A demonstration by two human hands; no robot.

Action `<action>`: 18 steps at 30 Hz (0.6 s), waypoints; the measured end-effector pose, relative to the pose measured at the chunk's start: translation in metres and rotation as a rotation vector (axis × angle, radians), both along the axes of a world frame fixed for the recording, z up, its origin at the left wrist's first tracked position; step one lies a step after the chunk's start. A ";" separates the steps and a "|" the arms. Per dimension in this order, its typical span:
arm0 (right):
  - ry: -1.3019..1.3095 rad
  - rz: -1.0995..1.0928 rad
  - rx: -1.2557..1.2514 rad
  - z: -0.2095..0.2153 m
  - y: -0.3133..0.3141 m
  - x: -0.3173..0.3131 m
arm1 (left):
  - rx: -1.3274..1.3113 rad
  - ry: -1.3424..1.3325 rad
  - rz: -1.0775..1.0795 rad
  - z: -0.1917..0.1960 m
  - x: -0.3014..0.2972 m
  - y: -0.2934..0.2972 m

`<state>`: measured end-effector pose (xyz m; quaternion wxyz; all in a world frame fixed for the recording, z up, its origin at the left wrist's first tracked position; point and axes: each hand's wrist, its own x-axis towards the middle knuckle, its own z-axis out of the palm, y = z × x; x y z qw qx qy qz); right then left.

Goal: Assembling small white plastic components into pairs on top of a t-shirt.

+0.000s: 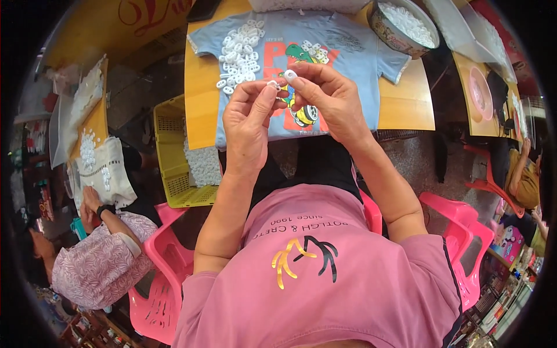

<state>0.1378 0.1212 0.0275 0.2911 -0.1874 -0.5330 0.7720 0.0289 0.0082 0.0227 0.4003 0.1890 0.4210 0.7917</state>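
Note:
Both of my hands are raised over a blue T-shirt (360, 110) spread on the table, fingertips nearly meeting. Between the thumb and fingers of my right hand (336, 101) is a small white oval plastic piece (290, 75) with a hole in it. My left hand (246, 116) pinches another small white plastic piece (273, 84), mostly covered by the fingertips. Beyond my left hand lies a pile of white two-holed oval pieces (238, 55) on the shirt. A smaller cluster of white pieces (315, 52) rests on the shirt's dinosaur print, past my right hand.
A round tin (384, 32) full of white pieces stands at the table's far right. Left of my legs, a yellow crate (168, 142) holds many more. Pink plastic chairs (171, 243) are close by. At left, a person (104, 255) sits by another table; others are at far right.

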 end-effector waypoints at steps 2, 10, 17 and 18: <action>-0.009 -0.008 -0.010 0.000 -0.001 0.001 | -0.008 0.014 0.002 0.000 0.001 0.000; -0.140 -0.091 0.254 -0.004 -0.004 0.005 | -0.031 0.064 0.032 -0.001 0.002 0.001; -0.015 -0.021 0.020 -0.005 -0.001 0.006 | -0.025 0.075 0.040 -0.001 0.005 0.001; 0.021 -0.022 -0.060 -0.008 0.000 0.007 | -0.041 0.087 0.040 0.001 0.006 0.001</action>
